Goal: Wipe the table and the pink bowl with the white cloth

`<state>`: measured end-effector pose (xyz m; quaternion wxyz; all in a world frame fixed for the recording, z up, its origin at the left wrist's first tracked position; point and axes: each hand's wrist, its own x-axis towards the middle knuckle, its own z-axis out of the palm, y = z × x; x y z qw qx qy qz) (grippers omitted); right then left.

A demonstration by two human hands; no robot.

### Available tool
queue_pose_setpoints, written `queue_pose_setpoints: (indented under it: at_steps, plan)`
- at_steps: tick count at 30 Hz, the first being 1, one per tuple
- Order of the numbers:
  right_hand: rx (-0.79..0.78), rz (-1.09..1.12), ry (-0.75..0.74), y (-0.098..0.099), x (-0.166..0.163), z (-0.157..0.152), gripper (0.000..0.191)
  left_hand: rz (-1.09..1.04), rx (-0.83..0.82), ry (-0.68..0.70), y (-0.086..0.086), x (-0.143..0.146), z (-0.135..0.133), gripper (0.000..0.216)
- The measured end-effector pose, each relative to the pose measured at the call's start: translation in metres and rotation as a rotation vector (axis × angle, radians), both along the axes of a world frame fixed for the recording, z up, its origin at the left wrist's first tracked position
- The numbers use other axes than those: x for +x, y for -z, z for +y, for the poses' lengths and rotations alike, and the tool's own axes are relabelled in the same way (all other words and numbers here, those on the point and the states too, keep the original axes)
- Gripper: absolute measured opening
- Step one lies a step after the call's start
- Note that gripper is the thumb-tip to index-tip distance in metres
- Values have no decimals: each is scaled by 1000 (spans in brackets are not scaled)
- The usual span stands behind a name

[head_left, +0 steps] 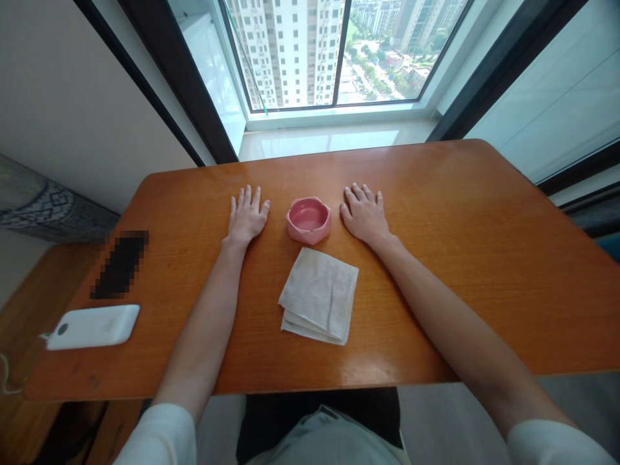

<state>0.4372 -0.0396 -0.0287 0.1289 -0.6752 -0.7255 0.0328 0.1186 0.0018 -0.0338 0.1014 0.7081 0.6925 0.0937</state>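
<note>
— What could go wrong from where you are sitting?

— From the head camera, I am looking at a small pink bowl (309, 219) sitting on the desk (460, 258), and it looks like glazed ceramic, so I judge it slippery and breakable. A careless sweep of either wrist could be knocking it toward the window side of the desk. The folded cloth (318, 296) is lying just on my side of the bowl, near but not touching it; dragging that cloth quickly could be nudging the bowl too.

— And your hands?

— My left hand (247, 216) is lying flat to the left of the bowl, fingers spread and released, palm down on the wood, holding nothing. My right hand (364, 213) is resting to the right of the bowl, fingers loosely curled but unclenched, also empty. Neither is touching the bowl; each is sitting just beside it.

— Anything else about?

— Far left of the bowl, near the desk's edge, a white power bank (92, 327) is lying flat.
</note>
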Motion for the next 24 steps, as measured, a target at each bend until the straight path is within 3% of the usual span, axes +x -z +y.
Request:
queue_pose_setpoints:
  at_steps: [16, 20, 24]
  plan:
    - [23, 63, 7, -7, 0, -5, 66, -25, 25, -1, 2, -2, 0, 78]
    - [232, 141, -8, -25, -16, -67, 64, -35, 35, -7, 2, -2, 0, 77]
    - [166, 10, -530, -29, -51, -167, 63, -28, 17, -7, 2, -1, 0, 78]
